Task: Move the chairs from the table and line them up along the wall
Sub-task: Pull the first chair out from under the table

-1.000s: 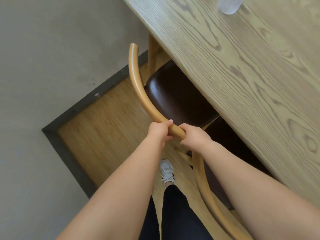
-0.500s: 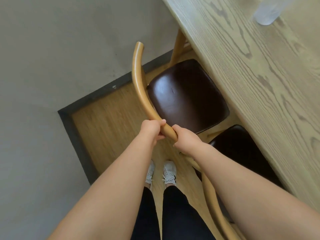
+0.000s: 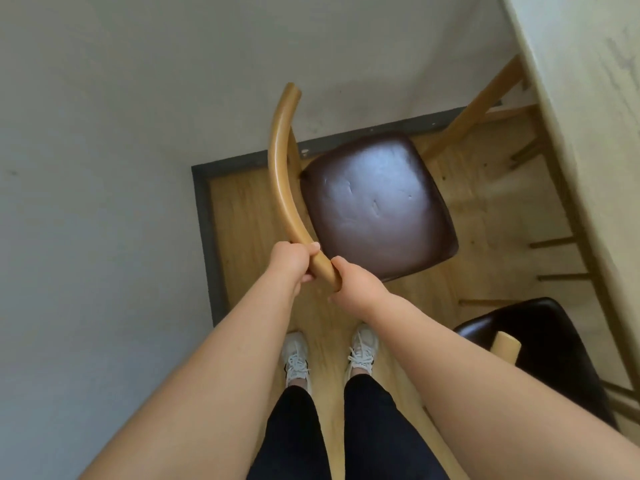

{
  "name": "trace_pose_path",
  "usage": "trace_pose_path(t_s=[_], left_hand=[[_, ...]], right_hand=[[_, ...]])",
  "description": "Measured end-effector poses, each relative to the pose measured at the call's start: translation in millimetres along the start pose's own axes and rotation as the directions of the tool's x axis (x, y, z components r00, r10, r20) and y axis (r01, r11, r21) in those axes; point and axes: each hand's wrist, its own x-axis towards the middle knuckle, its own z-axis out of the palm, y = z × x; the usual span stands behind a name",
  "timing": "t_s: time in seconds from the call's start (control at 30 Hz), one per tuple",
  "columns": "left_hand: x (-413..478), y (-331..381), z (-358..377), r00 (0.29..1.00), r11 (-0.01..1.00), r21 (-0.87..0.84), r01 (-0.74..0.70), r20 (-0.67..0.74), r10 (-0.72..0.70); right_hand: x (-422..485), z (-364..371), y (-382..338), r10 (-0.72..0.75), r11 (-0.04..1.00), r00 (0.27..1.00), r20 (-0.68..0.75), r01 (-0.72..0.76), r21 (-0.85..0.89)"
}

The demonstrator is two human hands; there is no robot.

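Observation:
A wooden chair with a dark brown leather seat [image 3: 377, 206] stands on the wood floor, clear of the table. Its curved wooden backrest rail [image 3: 280, 174] runs from the upper middle down to my hands. My left hand [image 3: 294, 263] grips the rail's near end from the left. My right hand [image 3: 353, 284] grips the same end from the right, just below. The light wood table [image 3: 588, 98] fills the right edge. A second chair with a dark seat [image 3: 540, 355] sits at the lower right, half under the table.
A grey wall [image 3: 121, 150] with a dark baseboard [image 3: 204, 237] bounds the floor on the left and at the back, forming a corner. My legs and white shoes [image 3: 329, 355] stand just behind the held chair. Table legs and rungs [image 3: 554, 244] show under the tabletop.
The chair has come out from under the table toward the wall corner, its whole seat now visible. Both hands kept their grip on the rail. The bottle on the table has left the view.

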Motion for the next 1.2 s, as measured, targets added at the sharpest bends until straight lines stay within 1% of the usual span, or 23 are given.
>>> trace_pose_path(t_s=[0.27, 0.4, 0.53, 0.57, 0.67, 0.73, 0.8, 0.9, 1.07, 1.13, 1.2], left_hand=[[23, -4, -107, 0.994, 0.999, -0.051, -0.001, -0.107, -0.005], [39, -4, -157, 0.99, 0.997, -0.083, -0.008, -0.139, -0.004], [53, -1, -205, 0.981, 0.992, -0.118, -0.048, -0.193, 0.025], [55, 0, -215, 0.978, 0.991, -0.118, -0.059, -0.208, 0.033], [63, 2, -244, 0.963, 0.991, -0.106, -0.076, -0.264, 0.045], [68, 5, -262, 0.956, 0.993, -0.091, -0.074, -0.291, 0.044], [74, 7, -276, 0.95, 0.994, -0.078, -0.08, -0.309, 0.052], [79, 8, -288, 0.933, 0.996, -0.041, -0.083, -0.355, 0.063], [76, 7, -289, 0.923, 0.996, 0.012, -0.09, -0.375, 0.088], [74, 7, -287, 0.911, 0.992, 0.076, -0.099, -0.395, 0.121], [69, 8, -282, 0.883, 0.972, 0.209, -0.108, -0.429, 0.19]], right_hand=[[30, 49, -91, -0.065, 0.995, 0.994, 0.084, 0.071, -0.074], [45, 63, -137, -0.111, 0.992, 0.98, 0.166, 0.12, -0.045], [59, 76, -179, -0.157, 0.985, 0.958, 0.239, 0.169, -0.03], [62, 79, -187, -0.169, 0.981, 0.954, 0.246, 0.187, -0.051], [71, 94, -211, -0.198, 0.95, 0.954, 0.226, 0.244, -0.196], [77, 105, -224, -0.204, 0.945, 0.958, 0.201, 0.246, -0.217], [81, 113, -235, -0.208, 0.96, 0.96, 0.186, 0.237, -0.149], [87, 121, -248, -0.213, 0.969, 0.949, 0.231, 0.235, -0.071], [87, 128, -252, -0.213, 0.968, 0.943, 0.255, 0.238, -0.074], [84, 123, -251, -0.202, 0.968, 0.946, 0.255, 0.232, -0.093], [81, 116, -247, -0.185, 0.966, 0.952, 0.245, 0.221, -0.131]])
